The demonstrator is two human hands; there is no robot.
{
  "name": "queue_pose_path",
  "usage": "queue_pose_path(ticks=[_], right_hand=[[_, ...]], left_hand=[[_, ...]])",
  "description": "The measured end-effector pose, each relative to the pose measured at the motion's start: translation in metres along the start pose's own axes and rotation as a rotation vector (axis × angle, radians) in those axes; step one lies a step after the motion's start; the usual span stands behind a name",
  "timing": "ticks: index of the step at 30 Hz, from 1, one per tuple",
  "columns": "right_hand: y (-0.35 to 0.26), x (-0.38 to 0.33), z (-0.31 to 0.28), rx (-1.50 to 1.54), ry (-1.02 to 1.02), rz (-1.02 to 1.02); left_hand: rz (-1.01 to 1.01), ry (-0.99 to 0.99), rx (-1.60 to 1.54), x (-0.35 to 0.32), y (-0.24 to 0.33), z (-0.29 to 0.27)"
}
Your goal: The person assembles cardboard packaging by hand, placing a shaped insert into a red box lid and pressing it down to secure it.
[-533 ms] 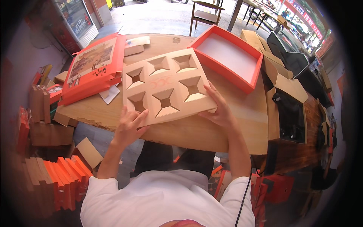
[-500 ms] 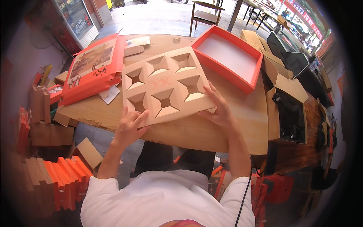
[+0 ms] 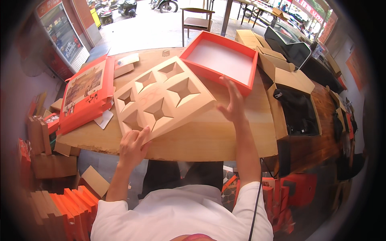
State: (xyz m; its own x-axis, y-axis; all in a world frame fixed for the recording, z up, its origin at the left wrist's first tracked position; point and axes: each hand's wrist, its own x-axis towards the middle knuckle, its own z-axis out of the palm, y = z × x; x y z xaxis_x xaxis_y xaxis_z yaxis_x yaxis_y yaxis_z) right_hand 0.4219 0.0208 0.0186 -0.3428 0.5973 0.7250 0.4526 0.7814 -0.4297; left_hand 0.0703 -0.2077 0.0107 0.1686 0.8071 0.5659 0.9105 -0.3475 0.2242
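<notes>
A tan cardboard insert [image 3: 162, 95] with several square, funnel-shaped wells and a faint reddish print sits tilted over the table, turned so one corner points right. My left hand [image 3: 135, 145] grips its near-left corner, fingers on top beside a well; the thumb is partly hidden. Just off the insert's right corner is my right hand [image 3: 233, 105], its fingers spread and nothing in them. Behind that hand stands an open red box [image 3: 254, 72] with a white inside. To the left lies a red printed carton piece [image 3: 107, 78] with a landscape picture.
The wooden table [image 3: 189, 146] has a worn near edge. Right of it, an open cardboard box [image 3: 295, 80] holds something black. Orange and tan flat boxes [image 3: 76, 209] stand in a row on the floor at lower left. A chair [image 3: 198, 22] stands beyond the table.
My right hand has let go of the insert and opened beside it. The insert has turned, its right side swinging nearer, still in my left hand. The whole view has shifted.
</notes>
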Motion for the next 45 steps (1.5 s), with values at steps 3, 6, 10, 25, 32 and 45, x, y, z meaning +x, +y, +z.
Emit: queue_pose_path(ticks=[3, 6, 10, 25, 32, 45], right_hand=[[0.03, 0.01, 0.006, -0.541, 0.087, 0.161], [0.049, 0.005, 0.014, -0.71, 0.011, 0.34], [0.039, 0.006, 0.005, -0.608, -0.106, 0.358], [-0.112, -0.031, -0.024, -0.034, -0.603, 0.104], [-0.068, 0.017, -0.048, 0.241, -0.129, 0.519], [-0.1, -0.012, -0.028, 0.423, -0.397, 0.279]], left_hand=[[-0.009, 0.047, -0.077, -0.001, 0.002, -0.006], [0.002, 0.088, -0.153, -0.002, 0.006, -0.021], [0.025, 0.074, -0.267, -0.005, 0.01, -0.05], [-0.13, -0.133, -0.623, 0.031, -0.059, -0.191], [0.081, -0.085, -0.518, 0.062, -0.02, -0.141], [0.17, -0.2, -0.611, 0.013, 0.0, -0.13]])
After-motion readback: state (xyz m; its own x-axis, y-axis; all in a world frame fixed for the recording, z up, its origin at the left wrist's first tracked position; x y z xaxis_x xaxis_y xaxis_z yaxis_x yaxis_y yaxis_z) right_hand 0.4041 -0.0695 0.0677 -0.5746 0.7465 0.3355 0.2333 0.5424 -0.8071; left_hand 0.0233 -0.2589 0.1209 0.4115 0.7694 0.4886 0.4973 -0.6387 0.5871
